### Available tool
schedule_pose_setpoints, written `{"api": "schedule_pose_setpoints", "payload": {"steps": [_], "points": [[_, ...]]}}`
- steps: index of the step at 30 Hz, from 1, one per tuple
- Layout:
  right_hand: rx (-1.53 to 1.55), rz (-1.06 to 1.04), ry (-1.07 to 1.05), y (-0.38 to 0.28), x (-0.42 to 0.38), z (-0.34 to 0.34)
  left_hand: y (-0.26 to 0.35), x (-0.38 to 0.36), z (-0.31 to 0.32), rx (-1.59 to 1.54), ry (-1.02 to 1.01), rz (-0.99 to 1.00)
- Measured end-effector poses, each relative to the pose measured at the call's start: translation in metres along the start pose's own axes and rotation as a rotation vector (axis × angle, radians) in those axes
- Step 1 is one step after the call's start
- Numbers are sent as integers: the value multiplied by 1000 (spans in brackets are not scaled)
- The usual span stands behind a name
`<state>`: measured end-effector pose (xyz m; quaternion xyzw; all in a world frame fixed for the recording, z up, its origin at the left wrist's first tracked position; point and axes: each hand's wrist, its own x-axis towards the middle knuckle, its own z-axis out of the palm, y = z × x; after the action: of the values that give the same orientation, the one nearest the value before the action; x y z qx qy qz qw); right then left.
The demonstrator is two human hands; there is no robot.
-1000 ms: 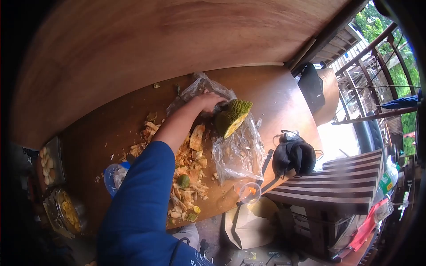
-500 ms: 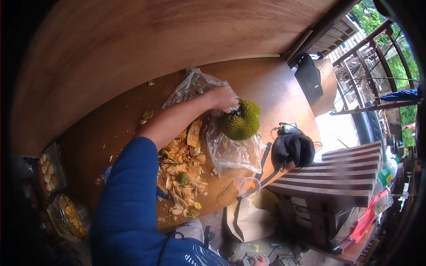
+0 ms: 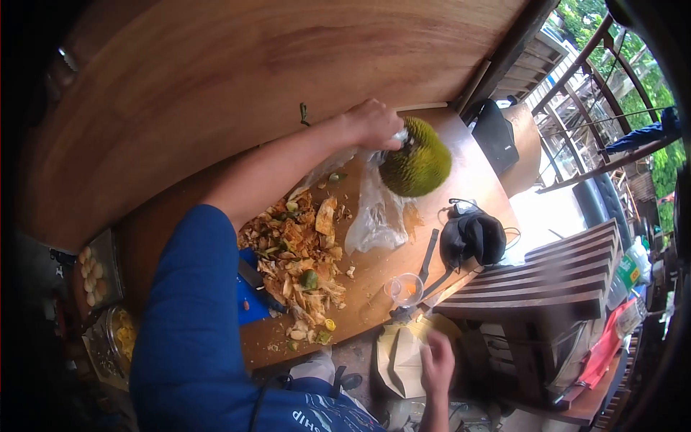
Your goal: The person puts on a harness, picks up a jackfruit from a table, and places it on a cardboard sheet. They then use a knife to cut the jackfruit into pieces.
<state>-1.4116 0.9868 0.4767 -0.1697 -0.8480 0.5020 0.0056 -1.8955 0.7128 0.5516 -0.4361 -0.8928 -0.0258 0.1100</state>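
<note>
My left hand [image 3: 374,124] is closed around the stem end of a spiky green jackfruit [image 3: 417,160], with whitish plastic at the grip. The fruit hangs tilted over the brown table [image 3: 461,137]. Beneath my hand, a crumpled clear plastic bag [image 3: 378,223] trails onto the table. My right hand [image 3: 437,360] is low in the view beside a brown paper bag [image 3: 403,360], slightly blurred, fingers apart and nothing visible in it. A heap of orange and tan peel scraps [image 3: 299,252] lies nearer my body than the plastic.
A knife [image 3: 250,276] rests on a blue board [image 3: 252,299] beside the scraps. A clear cup [image 3: 405,289] stands at the table edge, near a black bag [image 3: 471,237] with straps. Containers of yellow pieces [image 3: 124,337] and pale pieces [image 3: 93,277] are at left. A slatted wooden surface [image 3: 533,281] is at right.
My left hand has raised the jackfruit up and to the right, drawing the plastic bag along. My right hand has come up from the bottom edge. More of the blue board shows.
</note>
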Motion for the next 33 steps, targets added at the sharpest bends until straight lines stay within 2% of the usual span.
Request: {"api": "schedule_pose_setpoints", "payload": {"steps": [1, 2, 3, 4, 5, 6, 7, 8, 10, 11, 13, 15, 18, 19, 22, 24, 26, 29, 31, 33], "points": [[-69, -225, -19, -43, 40, 26, 2, 2, -14, -75, 28, -51], [-100, -210, -155, -79, 76, 49, 5, 5, -29, -67, 23, -62], [-205, -420, -67, -92, 116, 89, 9, 6, -43, -105, 48, -126], [-106, -388, -94, -116, 147, 125, 12, 5, -56, -138, 74, -189], [-317, -596, 106, -98, 192, 173, 15, 3, -66, -128, 66, -201], [-241, -438, 23, -116, 216, 192, 19, 3, -74, -171, 87, -264], [-283, -404, 71, -120, 241, 210, 17, 2, -85, -206, 116, -329], [-250, -307, -23, -129, 260, 212, 14, -2, -95, -193, 115, -340], [-414, -482, 96, -103, 287, 223, 7, -11, -107, -341, 95, -527], [-417, -482, 97, -87, 292, 219, -6, -16, -106, -446, 86, -555], [-628, -522, -15, -67, 298, 193, -27, -28, -112, -476, 128, -557], [-634, -544, 41, -68, 308, 175, -40, -48, -117, -523, 233, -570], [-610, -643, 90, -74, 322, 159, -49, -75, -125, -577, 214, -704], [-682, -675, 30, -87, 321, 153, -54, -84, -125, -569, 205, -704], [-743, -711, -29, -116, 313, 141, -79, -110, -108, -525, 270, -802], [-643, -706, -1, -117, 314, 126, -78, -133, -96, -531, 222, -857], [-739, -681, 56, -122, 313, 106, -68, -159, -69, -621, 219, -992], [-744, -677, 92, -148, 299, 77, -58, -191, 18, -1016, 318, -1246], [-806, -824, 62, -164, 296, 65, -47, -206, 83, -1215, 362, -1376], [-867, -843, 12, -178, 290, 62, -33, -216, 137, -1456, 388, -1516]]}}
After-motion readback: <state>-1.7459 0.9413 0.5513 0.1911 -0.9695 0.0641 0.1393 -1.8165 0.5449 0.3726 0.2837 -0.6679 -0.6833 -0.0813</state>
